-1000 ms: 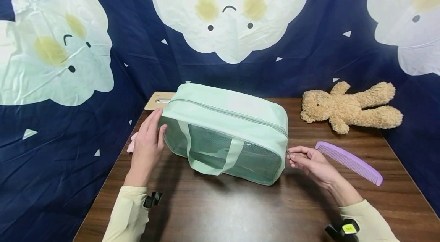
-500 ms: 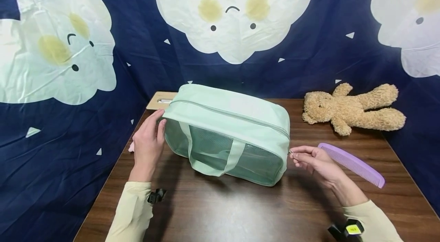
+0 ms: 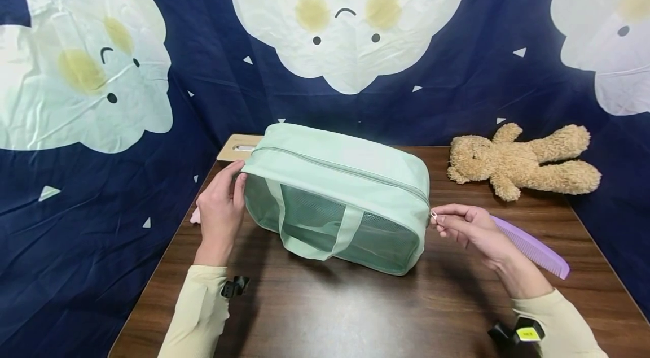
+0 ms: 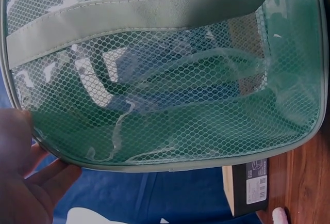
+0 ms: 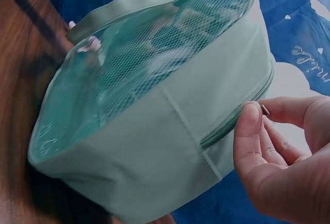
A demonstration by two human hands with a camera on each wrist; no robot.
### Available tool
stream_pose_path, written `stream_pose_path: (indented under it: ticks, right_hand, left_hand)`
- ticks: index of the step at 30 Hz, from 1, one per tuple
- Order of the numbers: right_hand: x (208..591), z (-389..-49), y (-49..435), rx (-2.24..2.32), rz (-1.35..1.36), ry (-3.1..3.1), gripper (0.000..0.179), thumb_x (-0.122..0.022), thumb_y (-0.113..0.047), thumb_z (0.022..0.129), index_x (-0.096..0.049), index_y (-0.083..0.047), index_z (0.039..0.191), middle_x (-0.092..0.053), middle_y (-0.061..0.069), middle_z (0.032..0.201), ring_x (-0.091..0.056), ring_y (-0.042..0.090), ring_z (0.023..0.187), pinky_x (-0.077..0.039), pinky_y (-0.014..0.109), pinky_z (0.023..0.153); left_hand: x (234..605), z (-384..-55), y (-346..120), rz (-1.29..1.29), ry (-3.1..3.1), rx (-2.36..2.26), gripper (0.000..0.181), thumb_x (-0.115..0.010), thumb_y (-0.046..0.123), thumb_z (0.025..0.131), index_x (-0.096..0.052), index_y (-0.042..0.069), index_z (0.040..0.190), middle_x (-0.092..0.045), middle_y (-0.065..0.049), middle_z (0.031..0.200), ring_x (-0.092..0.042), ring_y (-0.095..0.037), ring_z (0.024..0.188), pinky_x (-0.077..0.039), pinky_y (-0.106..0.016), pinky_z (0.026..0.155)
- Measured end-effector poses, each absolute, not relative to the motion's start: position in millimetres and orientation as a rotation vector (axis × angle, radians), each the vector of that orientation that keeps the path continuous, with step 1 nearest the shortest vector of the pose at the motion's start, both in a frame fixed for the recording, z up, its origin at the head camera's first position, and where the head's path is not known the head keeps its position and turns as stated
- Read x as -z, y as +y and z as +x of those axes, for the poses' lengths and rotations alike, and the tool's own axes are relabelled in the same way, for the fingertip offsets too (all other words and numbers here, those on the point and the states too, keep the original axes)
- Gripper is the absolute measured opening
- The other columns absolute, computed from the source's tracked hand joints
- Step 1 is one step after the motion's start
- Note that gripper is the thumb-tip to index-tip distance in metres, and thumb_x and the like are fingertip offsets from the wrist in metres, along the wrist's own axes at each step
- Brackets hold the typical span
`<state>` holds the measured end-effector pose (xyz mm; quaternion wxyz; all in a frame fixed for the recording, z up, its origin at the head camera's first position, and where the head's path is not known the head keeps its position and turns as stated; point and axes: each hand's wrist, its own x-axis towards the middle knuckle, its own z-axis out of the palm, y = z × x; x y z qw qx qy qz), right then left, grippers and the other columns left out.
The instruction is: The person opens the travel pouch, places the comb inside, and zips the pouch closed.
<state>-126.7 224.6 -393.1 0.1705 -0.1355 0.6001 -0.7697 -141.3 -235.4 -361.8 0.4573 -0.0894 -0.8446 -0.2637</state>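
A mint-green toiletry bag (image 3: 350,169) with see-through mesh sides and a strap handle (image 3: 347,229) stands on the table. Its zipper runs along the top and looks closed there. My left hand (image 3: 222,208) grips the bag's upper left corner, thumb on the front and fingers behind, as the left wrist view also shows. At the right end, my right hand (image 3: 474,228) pinches the small metal zipper pull (image 5: 265,110) between thumb and forefinger. In the right wrist view the zipper track (image 5: 227,128) reaches down the bag's end, below the fingertips.
A purple comb (image 3: 533,248) lies right of the bag, partly covered by my right hand. Behind it rests a tan teddy bear (image 3: 523,160). At the back left is a light wooden-topped box (image 3: 236,147), and a small pink item (image 3: 195,215) peeks out beside my left hand.
My right hand has moved slightly up along the bag's right end with the zipper pull. It now overlaps the comb's near end. My left hand stays at the corner.
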Motion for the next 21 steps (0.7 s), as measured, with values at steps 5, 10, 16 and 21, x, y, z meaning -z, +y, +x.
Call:
stream_pose_path:
  ticks: [5,10,16,21]
  right_hand:
    - [382,-130,222,2.268,-0.453,1.588,0.036,-0.048,0.014,0.101,-0.076,-0.006,0.108,-0.077,0.007,0.101,-0.073,0.01,0.088,-0.058,0.021,0.078]
    - [367,-131,219,2.239,-0.453,1.666,0.035,-0.05,0.013,0.101,-0.077,-0.009,0.107,-0.078,0.005,0.1,-0.073,0.01,0.085,-0.059,0.022,0.077]
    - [346,-135,211,2.133,-0.45,1.823,0.032,-0.056,0.007,0.101,-0.079,-0.014,0.105,-0.078,0.0,0.097,-0.071,0.007,0.081,-0.059,0.021,0.074]
    - [336,-138,206,2.167,-0.476,1.764,0.032,-0.056,0.01,0.1,-0.078,-0.011,0.106,-0.078,0.004,0.098,-0.072,0.009,0.084,-0.059,0.022,0.077]
  left_hand:
    - [363,-142,-235,-0.212,-2.084,0.648,0.023,-0.069,0.004,0.097,-0.072,-0.004,0.118,-0.074,-0.021,0.119,-0.071,-0.04,0.106,-0.053,-0.053,0.088]
    - [364,-143,-236,-0.203,-2.105,0.632,0.024,-0.068,0.007,0.098,-0.071,-0.005,0.119,-0.073,-0.021,0.12,-0.071,-0.039,0.11,-0.052,-0.052,0.092]
    - [363,-142,-236,-0.197,-2.102,0.642,0.024,-0.069,0.008,0.098,-0.071,-0.004,0.119,-0.073,-0.021,0.12,-0.071,-0.038,0.11,-0.052,-0.051,0.092]
    - [364,-144,-236,-0.198,-2.104,0.64,0.024,-0.069,0.008,0.098,-0.071,-0.004,0.119,-0.073,-0.021,0.12,-0.071,-0.039,0.11,-0.052,-0.052,0.092]
